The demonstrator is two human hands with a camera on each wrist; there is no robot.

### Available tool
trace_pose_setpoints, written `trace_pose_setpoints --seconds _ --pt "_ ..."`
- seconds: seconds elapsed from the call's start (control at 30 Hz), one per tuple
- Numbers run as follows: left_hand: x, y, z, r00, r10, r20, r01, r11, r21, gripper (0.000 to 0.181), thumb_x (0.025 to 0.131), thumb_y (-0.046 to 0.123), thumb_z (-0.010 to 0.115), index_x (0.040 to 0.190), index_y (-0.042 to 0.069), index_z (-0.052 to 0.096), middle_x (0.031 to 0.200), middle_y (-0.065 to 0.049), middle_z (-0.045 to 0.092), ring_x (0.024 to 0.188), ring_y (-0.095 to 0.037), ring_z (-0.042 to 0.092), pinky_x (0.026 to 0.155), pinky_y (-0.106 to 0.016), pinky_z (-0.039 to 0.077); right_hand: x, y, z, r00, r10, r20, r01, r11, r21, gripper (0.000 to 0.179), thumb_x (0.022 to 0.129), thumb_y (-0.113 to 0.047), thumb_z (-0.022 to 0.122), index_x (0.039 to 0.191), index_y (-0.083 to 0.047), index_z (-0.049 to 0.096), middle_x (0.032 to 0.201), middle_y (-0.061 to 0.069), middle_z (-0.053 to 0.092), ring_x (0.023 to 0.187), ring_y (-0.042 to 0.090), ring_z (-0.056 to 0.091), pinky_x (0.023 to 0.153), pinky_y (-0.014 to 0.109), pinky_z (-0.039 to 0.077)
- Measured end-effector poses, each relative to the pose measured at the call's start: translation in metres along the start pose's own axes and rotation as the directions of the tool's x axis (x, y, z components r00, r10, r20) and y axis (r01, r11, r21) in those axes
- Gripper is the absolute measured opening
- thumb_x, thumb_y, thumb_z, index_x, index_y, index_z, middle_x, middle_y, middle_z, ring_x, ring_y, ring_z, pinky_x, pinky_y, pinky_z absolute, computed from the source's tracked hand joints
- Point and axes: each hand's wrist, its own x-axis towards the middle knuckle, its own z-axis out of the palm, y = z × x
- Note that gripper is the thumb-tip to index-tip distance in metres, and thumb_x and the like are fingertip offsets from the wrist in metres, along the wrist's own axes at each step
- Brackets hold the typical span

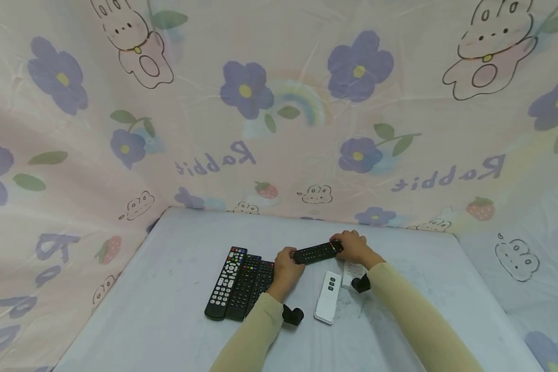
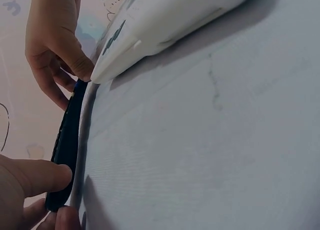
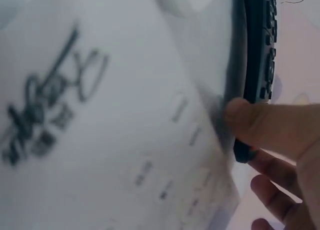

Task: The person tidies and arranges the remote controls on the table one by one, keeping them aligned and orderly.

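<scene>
While the left hand (image 1: 287, 271) pinches the nine-o'clock end of one black remote (image 1: 317, 253) between thumb and fingers, the right hand (image 1: 351, 246) grips its three-o'clock end the same way, those fingers drawn in on it. That remote, buttons up in the head view, is toward the twelve-o'clock edge of the worktop (image 1: 167, 289); whether it touches the surface I cannot tell. Three black remotes (image 1: 244, 287) lie side by side at its eight o'clock, a white remote (image 1: 327, 298) near six, and a second white remote (image 1: 350, 273), partly hidden, at four.
</scene>
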Motion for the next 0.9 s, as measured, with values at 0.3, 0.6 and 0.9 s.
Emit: trace_pose_setpoints --seconds 0.3,0.6,0.9 --pt "-0.004 0.004 -0.005 1.000 0.026 0.002 -0.026 0.999 0.033 0.047 0.069 0.004 0.081 0.112 0.003 0.063 0.097 -0.010 0.062 0.085 -0.018 0.058 0.077 -0.034 0.050 -0.008 0.000 -0.015 0.998 -0.069 -0.007 0.069 0.991 0.117 0.050 0.078 -0.013 0.077 0.126 -0.010 0.062 0.122 0.020 0.059 0.115 0.039 0.051 0.101 0.057 0.039" --pt "-0.004 0.007 -0.033 0.986 0.107 0.129 -0.120 0.987 0.103 0.048 0.070 0.024 0.085 0.111 0.012 0.064 0.099 -0.004 0.063 0.083 -0.013 0.057 0.070 -0.028 0.048 -0.012 -0.002 -0.025 0.991 -0.131 0.028 0.122 0.968 0.219 0.049 0.080 -0.008 0.075 0.127 -0.010 0.060 0.116 0.015 0.058 0.100 0.026 0.059 0.089 0.045 0.051" --pt "-0.008 0.007 -0.054 0.961 0.097 0.258 -0.096 0.995 -0.018 0.046 0.070 0.019 0.085 0.110 0.012 0.062 0.099 -0.003 0.065 0.082 -0.011 0.061 0.069 -0.028 0.051 -0.021 -0.007 -0.028 0.980 -0.194 0.054 0.167 0.934 0.314 0.051 0.080 -0.003 0.074 0.129 -0.008 0.060 0.123 0.016 0.058 0.098 0.024 0.062 0.086 0.040 0.054"
